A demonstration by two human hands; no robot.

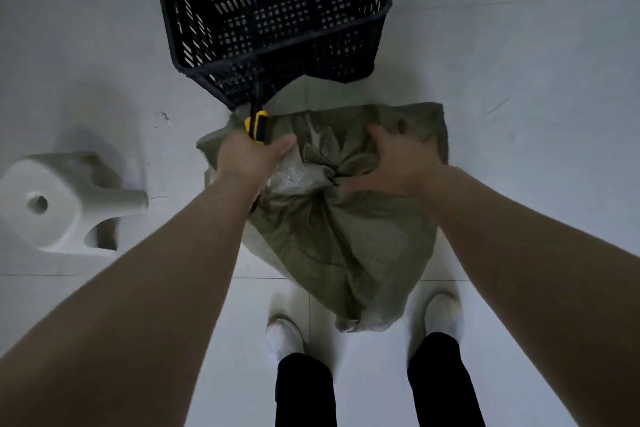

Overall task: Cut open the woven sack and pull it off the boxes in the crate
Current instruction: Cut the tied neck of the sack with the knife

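A grey-green woven sack [346,239] lies on the pale floor in front of my feet, its neck gathered into a tied knot [332,173]. My right hand [391,163] grips the bunched fabric at that knot. My left hand [252,156] holds a yellow and black utility knife [257,125] at the sack's upper left corner; the blade is hidden. Clear plastic wrap [294,177] shows through an opening between my hands. A dark blue slotted crate [270,14] stands just beyond the sack, with nothing visible inside it. No boxes are visible.
A white moulded foam piece [59,204] with a round hole lies on the floor to the left. My two feet in white shoes [285,336] stand at the sack's near end. Pale tiled floor surrounds everything.
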